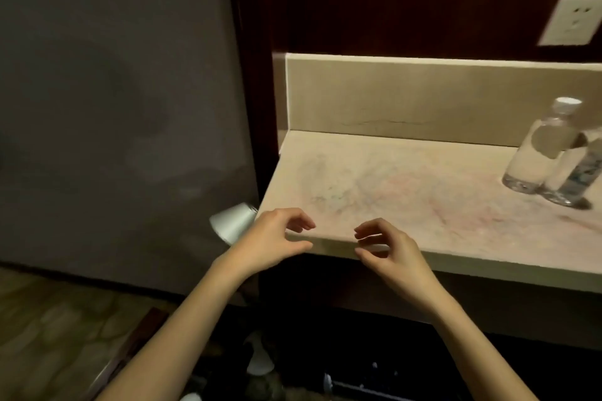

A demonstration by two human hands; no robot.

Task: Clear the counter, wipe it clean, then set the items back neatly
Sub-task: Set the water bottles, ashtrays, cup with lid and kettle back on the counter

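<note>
Both hands — left hand (273, 238), right hand (387, 249) — loosely curled, grip empty, at beige marble worktop (407, 192) front edge; two clear plastic water bottles (540, 156) well apart, far right.

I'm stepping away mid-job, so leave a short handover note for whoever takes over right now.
Left hand and right hand hover at the counter's front edge, fingers loosely curled, holding nothing.
Two clear water bottles, one white-capped, the second cut off by the frame, stand at the counter's right end.
Done: cannot tell if wiped; the surface looks smudged.
Left: move the bottles off, wipe, set items back.
</note>
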